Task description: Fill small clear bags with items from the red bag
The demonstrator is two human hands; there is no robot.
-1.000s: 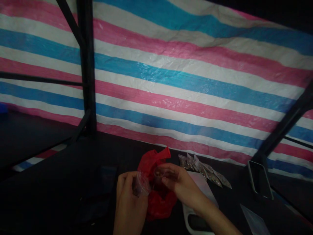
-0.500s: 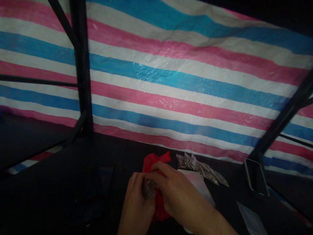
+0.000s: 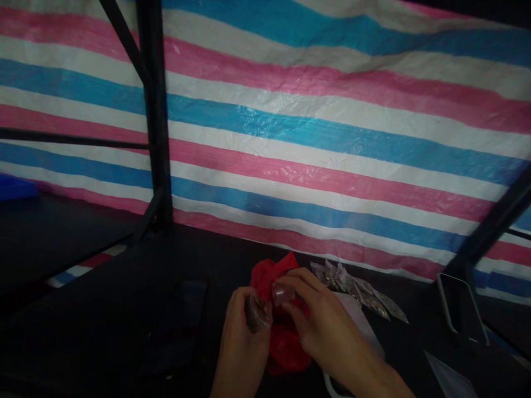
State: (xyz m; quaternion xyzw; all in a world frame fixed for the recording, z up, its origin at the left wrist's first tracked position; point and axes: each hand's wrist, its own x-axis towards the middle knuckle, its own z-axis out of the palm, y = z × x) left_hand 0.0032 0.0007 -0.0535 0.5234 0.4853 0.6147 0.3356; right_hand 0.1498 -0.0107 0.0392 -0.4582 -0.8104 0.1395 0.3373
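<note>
My left hand (image 3: 243,337) pinches a small clear plastic pouch (image 3: 257,314) with dark bits inside. My right hand (image 3: 321,323) holds a small clear cup or scoop (image 3: 283,293) right beside the pouch's mouth. Both hands hover over an open red plastic bag (image 3: 286,342) lying on the dark table. Behind my right hand lies a white scale (image 3: 359,326), mostly hidden by my wrist. A row of several filled clear pouches (image 3: 360,290) lies just past the scale.
A striped pink, blue and white tarp (image 3: 315,138) hangs behind the table. A black frame post (image 3: 155,121) stands at the left. A phone (image 3: 460,304) leans at the right. An empty clear pouch (image 3: 450,381) lies at the bottom right. Dark flat pouches (image 3: 182,309) lie left of my hands.
My right hand has lifted off the pouch and now holds the small clear cup at its mouth. The view has shifted slightly to the left.
</note>
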